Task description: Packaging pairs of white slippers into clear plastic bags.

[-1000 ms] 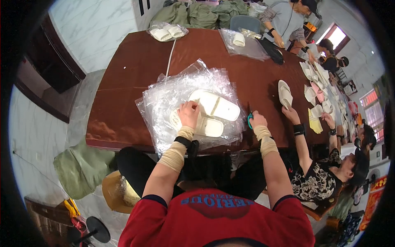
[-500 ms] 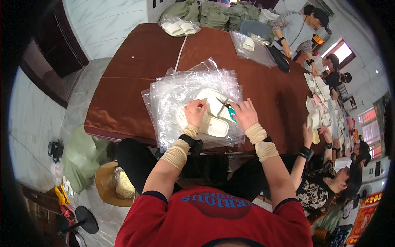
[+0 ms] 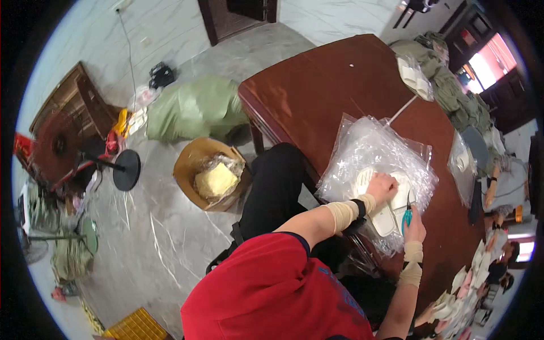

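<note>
Desk edge: we sit at the near corner of the dark red-brown wooden desk [image 3: 323,90]; its far half lies bare.
Work spot: a heap of crinkled clear plastic bags [image 3: 374,150] lies near that edge, with flat white insole-shaped pieces [image 3: 391,212] on top.
Left hand [image 3: 382,187]: it comes in from the lower edge, wrist wrapped in beige bandage, palm down, fingers curled narrow and pressing a white piece.
Right hand [image 3: 415,226]: just beside the left, wrist also wrapped, fingers closed around small teal-handled snips [image 3: 406,217], blades pointing up over the white pieces.
Room: pale marble floor [image 3: 141,226] to our left, holding a round brown basket of yellow material [image 3: 211,173] and a stuffed green sack [image 3: 195,107].
Far side: folded olive cloth [image 3: 453,90] along the desk's rim.
</note>
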The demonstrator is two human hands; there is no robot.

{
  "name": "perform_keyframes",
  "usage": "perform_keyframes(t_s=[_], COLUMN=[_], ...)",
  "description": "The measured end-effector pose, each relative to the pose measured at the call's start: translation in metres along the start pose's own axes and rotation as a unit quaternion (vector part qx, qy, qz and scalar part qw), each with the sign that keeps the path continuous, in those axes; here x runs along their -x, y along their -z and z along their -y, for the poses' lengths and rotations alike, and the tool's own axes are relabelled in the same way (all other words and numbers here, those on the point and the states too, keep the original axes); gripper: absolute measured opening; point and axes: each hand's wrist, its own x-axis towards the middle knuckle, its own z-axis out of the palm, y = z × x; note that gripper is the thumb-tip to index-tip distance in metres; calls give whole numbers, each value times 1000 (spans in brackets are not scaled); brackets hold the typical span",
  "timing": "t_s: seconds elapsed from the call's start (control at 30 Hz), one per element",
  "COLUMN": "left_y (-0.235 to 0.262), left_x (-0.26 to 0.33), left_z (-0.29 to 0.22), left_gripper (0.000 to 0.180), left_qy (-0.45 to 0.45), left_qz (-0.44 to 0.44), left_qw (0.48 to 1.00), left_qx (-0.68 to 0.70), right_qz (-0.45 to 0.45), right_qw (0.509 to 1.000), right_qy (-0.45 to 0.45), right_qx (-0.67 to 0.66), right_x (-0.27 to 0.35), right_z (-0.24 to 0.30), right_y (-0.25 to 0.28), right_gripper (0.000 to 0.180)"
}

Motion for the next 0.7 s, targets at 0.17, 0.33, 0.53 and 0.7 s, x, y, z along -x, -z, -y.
perform_keyframes(t_s=[0.17, 0.33, 0.53, 0.7], left_y=[-1, 22, 19, 18], left_x=[-7, -9, -9, -6], left_z=[-5, -4, 2, 3], left_gripper=[13, 13, 10, 10], left_qy=[-11, 36, -11, 1], left_qz=[51, 76, 105, 118], left_qw=[999, 995, 994, 993], left_qx=[5, 48, 0, 16], right_qz=[-127, -170, -183, -176], right_qw=[986, 973, 969, 976], right_qy=[87, 145, 156, 127], right_qx=[67, 58, 49, 23], right_x=[2, 3, -16, -20], right_z=[-11, 20, 49, 55], right_y=[17, 48, 51, 32], right_gripper=[71, 61, 48, 48])
